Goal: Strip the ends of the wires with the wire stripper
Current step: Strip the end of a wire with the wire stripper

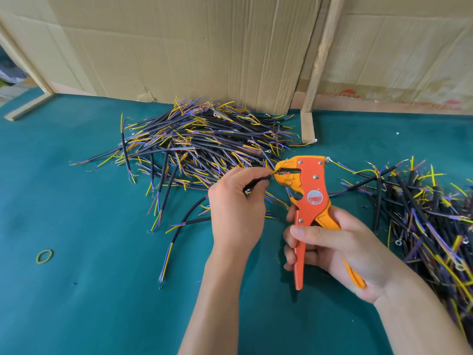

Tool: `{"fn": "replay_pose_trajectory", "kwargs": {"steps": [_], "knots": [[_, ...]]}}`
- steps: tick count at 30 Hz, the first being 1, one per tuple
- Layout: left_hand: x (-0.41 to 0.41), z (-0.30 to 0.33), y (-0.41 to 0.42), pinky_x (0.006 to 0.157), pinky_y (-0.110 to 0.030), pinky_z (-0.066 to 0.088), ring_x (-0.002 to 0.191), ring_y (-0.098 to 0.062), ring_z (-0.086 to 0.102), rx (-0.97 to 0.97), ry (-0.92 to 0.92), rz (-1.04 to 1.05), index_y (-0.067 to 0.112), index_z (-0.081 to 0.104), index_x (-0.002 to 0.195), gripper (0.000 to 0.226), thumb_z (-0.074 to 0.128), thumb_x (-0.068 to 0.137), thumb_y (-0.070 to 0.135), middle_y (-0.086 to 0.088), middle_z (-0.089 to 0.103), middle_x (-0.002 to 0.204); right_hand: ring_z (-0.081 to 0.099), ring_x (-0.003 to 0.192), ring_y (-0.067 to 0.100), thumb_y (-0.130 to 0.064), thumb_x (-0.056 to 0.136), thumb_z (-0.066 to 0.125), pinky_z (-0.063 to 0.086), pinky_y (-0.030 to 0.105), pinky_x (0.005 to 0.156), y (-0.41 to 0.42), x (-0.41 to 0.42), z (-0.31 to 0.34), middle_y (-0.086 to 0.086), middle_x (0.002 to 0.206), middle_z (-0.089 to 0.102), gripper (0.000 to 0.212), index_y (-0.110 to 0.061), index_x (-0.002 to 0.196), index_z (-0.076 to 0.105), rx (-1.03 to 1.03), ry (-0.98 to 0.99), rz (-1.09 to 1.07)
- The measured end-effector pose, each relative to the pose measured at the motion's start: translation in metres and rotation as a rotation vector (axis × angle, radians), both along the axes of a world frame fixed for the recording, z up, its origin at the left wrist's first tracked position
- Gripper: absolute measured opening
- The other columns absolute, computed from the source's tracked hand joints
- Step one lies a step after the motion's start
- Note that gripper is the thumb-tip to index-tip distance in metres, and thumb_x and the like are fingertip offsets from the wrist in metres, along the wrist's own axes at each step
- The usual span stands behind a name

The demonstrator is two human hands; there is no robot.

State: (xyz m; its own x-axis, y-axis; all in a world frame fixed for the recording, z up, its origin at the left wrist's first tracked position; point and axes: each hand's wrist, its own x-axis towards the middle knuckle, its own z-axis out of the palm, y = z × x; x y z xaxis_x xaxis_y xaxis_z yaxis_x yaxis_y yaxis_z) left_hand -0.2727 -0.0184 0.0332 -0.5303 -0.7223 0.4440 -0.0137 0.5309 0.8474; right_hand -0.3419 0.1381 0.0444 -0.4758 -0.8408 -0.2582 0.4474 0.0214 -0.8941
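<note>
Now feeding one short black cable (258, 181) into the mouth of the orange wire stripper (305, 194) — left hand (236, 208) pinching the cable between thumb and curled fingers, coloured ends just inside the yellow head. Right hand (340, 249) wrapped round both handles, thumb laid across the front, tool upright over the green table (89, 278). Handles apparently not squeezed home yet; hard to tell how far the ends sit in.

Likely trouble from here: ends pushed in too deep or unevenly, so too much covering stripped, or one core missed. Squeezing with the cable at a slant — strands nicked or cut. A loose pinch, and the cable sliding out as the tool pulls.

Behind the hands, a big pile of cables (204, 139); a second heap (422, 213) off to the right, a few carrying ring ends. Yellow rubber band (44, 256) lying apart at left. Cardboard (192, 47) standing along the back.
</note>
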Motion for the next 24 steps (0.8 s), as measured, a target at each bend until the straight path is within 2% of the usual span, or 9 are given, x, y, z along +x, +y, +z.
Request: {"fn": "replay_pose_trajectory", "kwargs": {"steps": [4, 9, 12, 16, 18, 20, 22, 24], "knots": [[0.0003, -0.0019, -0.0016, 0.073, -0.021, 0.051, 0.076, -0.008, 0.066, 0.012, 0.014, -0.008, 0.023, 0.079, 0.091, 0.028, 0.072, 0.083, -0.002, 0.011, 0.069, 0.079, 0.06, 0.066, 0.038, -0.014, 0.074, 0.083, 0.056, 0.047, 0.065, -0.0018, 0.0001, 0.0011, 0.021, 0.079, 0.06, 0.029, -0.007, 0.098, 0.069, -0.008, -0.006, 0.028], [0.0007, -0.0023, -0.0008, 0.074, -0.033, 0.055, 0.078, -0.012, 0.067, 0.034, 0.024, -0.045, 0.024, 0.076, 0.088, 0.027, 0.07, 0.083, -0.002, 0.009, 0.071, 0.079, 0.058, 0.064, 0.036, -0.015, 0.08, 0.078, 0.056, 0.046, 0.062, -0.0011, 0.0003, 0.0015, 0.019, 0.077, 0.057, 0.019, -0.01, 0.095, 0.067, -0.017, -0.017, 0.041], [0.0007, -0.0012, -0.0002, 0.071, -0.027, 0.052, 0.072, -0.011, 0.064, 0.053, 0.06, -0.096, 0.02, 0.074, 0.09, 0.018, 0.067, 0.087, 0.005, 0.008, 0.068, 0.075, 0.058, 0.064, 0.036, -0.015, 0.079, 0.078, 0.056, 0.046, 0.062, -0.002, 0.0009, 0.0017, 0.02, 0.077, 0.057, 0.019, -0.009, 0.094, 0.068, -0.004, -0.021, 0.029], [0.0016, 0.0005, 0.0016, 0.067, -0.01, 0.04, 0.072, -0.007, 0.058, 0.035, 0.058, -0.159, 0.021, 0.072, 0.109, 0.021, 0.064, 0.095, 0.008, 0.009, 0.064, 0.078, 0.058, 0.064, 0.037, -0.014, 0.077, 0.078, 0.056, 0.046, 0.062, -0.0038, 0.002, 0.0013, 0.02, 0.076, 0.058, 0.02, -0.007, 0.094, 0.068, 0.026, -0.014, 0.013], [0.002, 0.0004, 0.001, 0.071, -0.015, 0.043, 0.081, -0.009, 0.06, -0.012, 0.024, -0.181, 0.028, 0.069, 0.124, 0.032, 0.059, 0.099, 0.011, 0.011, 0.066, 0.085, 0.058, 0.064, 0.037, -0.014, 0.077, 0.078, 0.056, 0.045, 0.062, -0.0044, 0.0024, 0.0007, 0.021, 0.076, 0.059, 0.023, -0.006, 0.095, 0.067, 0.034, -0.011, 0.009], [0.0022, -0.0006, -0.0008, 0.076, -0.025, 0.047, 0.086, -0.014, 0.06, -0.042, -0.016, -0.189, 0.034, 0.064, 0.132, 0.039, 0.055, 0.101, 0.012, 0.006, 0.069, 0.092, 0.059, 0.064, 0.037, -0.014, 0.077, 0.079, 0.056, 0.045, 0.062, -0.0051, 0.0028, 0.0004, 0.021, 0.077, 0.059, 0.024, -0.006, 0.096, 0.067, 0.041, -0.005, 0.008], [0.0022, -0.0026, -0.0031, 0.068, -0.028, 0.042, 0.077, -0.012, 0.054, -0.034, -0.051, -0.193, 0.035, 0.063, 0.135, 0.041, 0.052, 0.103, 0.011, 0.004, 0.065, 0.087, 0.059, 0.065, 0.038, -0.015, 0.077, 0.08, 0.056, 0.046, 0.063, -0.0057, 0.003, 0.0003, 0.022, 0.077, 0.059, 0.024, -0.006, 0.095, 0.067, 0.05, 0.002, 0.013], [0.0011, -0.0044, -0.004, 0.062, -0.023, 0.034, 0.064, -0.006, 0.043, -0.008, -0.068, -0.195, 0.032, 0.06, 0.138, 0.043, 0.051, 0.103, 0.009, 0.012, 0.054, 0.074, 0.06, 0.066, 0.039, -0.015, 0.077, 0.08, 0.057, 0.046, 0.064, -0.0059, 0.0031, 0.0003, 0.023, 0.078, 0.06, 0.024, -0.006, 0.095, 0.068, 0.057, 0.002, 0.022]]}}
